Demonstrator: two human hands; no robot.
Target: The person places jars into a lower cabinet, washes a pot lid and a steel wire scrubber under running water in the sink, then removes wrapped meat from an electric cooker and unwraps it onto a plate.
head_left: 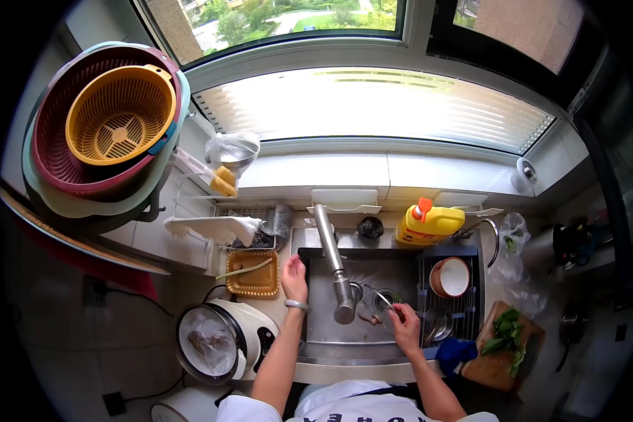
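My right hand point(406, 328) is closed on the edge of a clear, glass-like round piece point(383, 304) with a thin rim, low over the sink point(323, 281). Its exact kind is hard to make out. The metal faucet point(334, 267) hangs just left of it and partly covers what lies beneath. My left hand point(295, 278), with a pale bangle on the wrist, is over the sink's left edge. Its fingers are loosely extended and hold nothing visible. A golden tray point(252, 283) with a long pale stalk-like piece on it lies left of that hand.
A rack at the sink's right holds a brown-and-white bowl point(449, 277). Behind stands a yellow jug point(429, 224). Leafy greens point(506, 336) lie on a cutting board point(491, 367). A white cooker point(250, 334) sits left; stacked baskets point(123, 116) rise upper left.
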